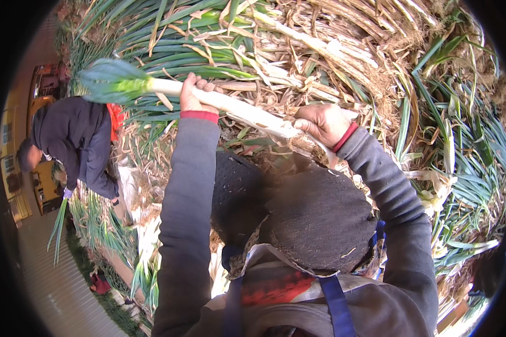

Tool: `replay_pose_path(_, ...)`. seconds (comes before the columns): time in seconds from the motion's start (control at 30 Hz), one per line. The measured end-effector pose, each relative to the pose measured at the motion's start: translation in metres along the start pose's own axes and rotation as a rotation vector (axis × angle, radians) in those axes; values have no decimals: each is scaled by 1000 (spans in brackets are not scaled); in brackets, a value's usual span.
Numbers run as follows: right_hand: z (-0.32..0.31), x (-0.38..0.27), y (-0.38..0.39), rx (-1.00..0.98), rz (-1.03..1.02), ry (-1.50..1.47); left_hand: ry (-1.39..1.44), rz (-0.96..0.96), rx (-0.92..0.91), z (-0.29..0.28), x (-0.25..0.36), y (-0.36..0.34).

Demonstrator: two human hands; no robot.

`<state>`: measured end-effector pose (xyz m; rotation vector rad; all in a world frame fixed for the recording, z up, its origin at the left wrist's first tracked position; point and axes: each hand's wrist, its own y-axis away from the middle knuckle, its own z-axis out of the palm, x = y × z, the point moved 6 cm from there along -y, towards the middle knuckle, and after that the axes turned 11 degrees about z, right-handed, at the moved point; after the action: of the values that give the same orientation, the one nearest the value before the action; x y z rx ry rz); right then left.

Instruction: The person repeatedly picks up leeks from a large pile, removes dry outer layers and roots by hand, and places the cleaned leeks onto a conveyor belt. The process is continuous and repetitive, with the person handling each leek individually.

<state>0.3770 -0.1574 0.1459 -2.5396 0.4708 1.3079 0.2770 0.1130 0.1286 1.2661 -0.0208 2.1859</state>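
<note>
A long green onion (230,105) with a thick white stalk and blue-green leaves lies aslant across my two hands, leaf end to the left. My left hand (197,95) is wrapped round the upper stalk, just below the leaves. Near the lower end of the stalk, my right hand (322,122) is closed with thumb and fingers pinched together on it. Loose pale skin hangs from the stalk beside and below the right hand. The root tip cannot be made out clearly. My dark-clad knees (320,216) are below the onion.
A heap of green onions (180,50) with dry brown skins spreads ahead. More onions (472,151) lie to the right, with roots and husks between. At left a person (76,140) in dark clothes bends over, holding several green onions (59,227).
</note>
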Motion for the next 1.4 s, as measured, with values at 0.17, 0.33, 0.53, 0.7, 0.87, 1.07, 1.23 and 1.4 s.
replay_pose_path(0.17,-5,-12,27,158,-100,293,-105,-161,249,-44,-36,-37)
replay_pose_path(0.33,-62,-45,90,107,-24,495,-63,-88,321,-43,-42,-33)
replay_pose_path(0.53,-95,32,274,45,792,295,-9,209,384,-104,37,-59)
replay_pose_path(0.7,-30,97,241,-138,434,631,217,315,457,-106,32,-68)
replay_pose_path(0.87,-40,22,79,260,213,-25,199,205,243,-68,49,-28)
replay_pose_path(1.07,36,0,-13,-150,209,-816,239,267,138,-49,60,-10)
replay_pose_path(1.23,12,141,84,472,736,-1475,388,373,7,-112,106,-19)
replay_pose_path(1.4,21,219,183,468,1093,-775,274,609,-45,-247,173,17)
